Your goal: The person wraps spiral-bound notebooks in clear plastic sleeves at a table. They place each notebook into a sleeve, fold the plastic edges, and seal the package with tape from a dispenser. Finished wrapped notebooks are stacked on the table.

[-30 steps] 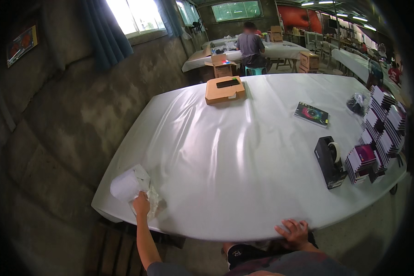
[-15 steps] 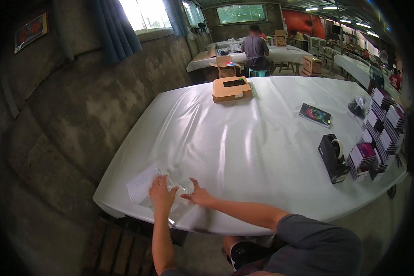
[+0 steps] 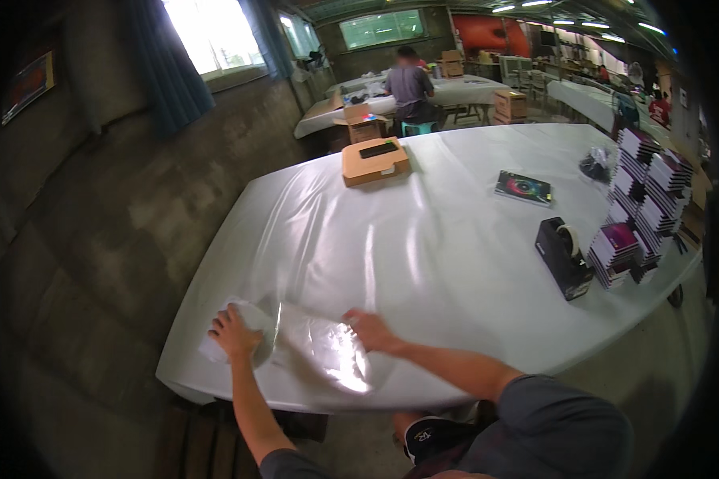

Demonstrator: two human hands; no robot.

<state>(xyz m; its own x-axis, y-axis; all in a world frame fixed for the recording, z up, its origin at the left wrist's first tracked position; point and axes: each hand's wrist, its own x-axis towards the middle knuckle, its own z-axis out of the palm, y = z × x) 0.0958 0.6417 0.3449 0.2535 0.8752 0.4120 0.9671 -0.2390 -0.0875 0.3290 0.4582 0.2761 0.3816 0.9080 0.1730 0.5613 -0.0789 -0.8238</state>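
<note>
Head view: left camera of a side-by-side fisheye pair, worn on the person's head. Looks down and forward over the near edge of the white surface; upright, unmirrored. Close range on the left hand and right hand, both low and left of centre; grey sleeve nearer yet, at lower edge. Very wide field: wall down the left, stacked booklets toward the right rim, seated person small and far at top. Window leans; corners go black.
</note>
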